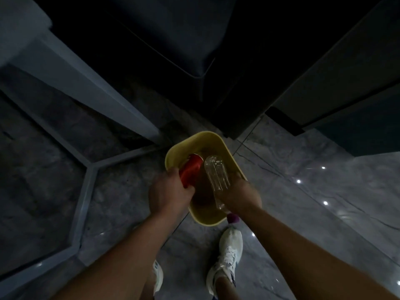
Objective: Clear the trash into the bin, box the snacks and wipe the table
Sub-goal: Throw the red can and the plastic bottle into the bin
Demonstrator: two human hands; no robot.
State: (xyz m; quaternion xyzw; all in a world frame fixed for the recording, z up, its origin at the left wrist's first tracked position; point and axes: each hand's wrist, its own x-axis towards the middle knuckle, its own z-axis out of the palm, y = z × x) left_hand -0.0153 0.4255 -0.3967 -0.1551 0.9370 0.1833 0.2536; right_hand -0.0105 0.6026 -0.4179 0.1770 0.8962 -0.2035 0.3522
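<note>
A yellow bin (213,141) stands on the grey marble floor right below me. My left hand (170,192) grips a red can (191,171) and holds it tilted over the bin's left side, its silver top pointing away from me. My right hand (242,197) holds a clear plastic bottle (216,173) with a purple cap (232,218); the bottle's base points into the bin and the cap end sticks out towards me past the near rim. Both items are above or just inside the bin's opening. The bin's contents are too dark to make out.
A dark sofa corner (194,50) rises just behind the bin. A dark cabinet (337,87) stands at the right. A pale ledge (71,68) runs along the left. My white sneakers (227,256) stand on the glossy floor before the bin.
</note>
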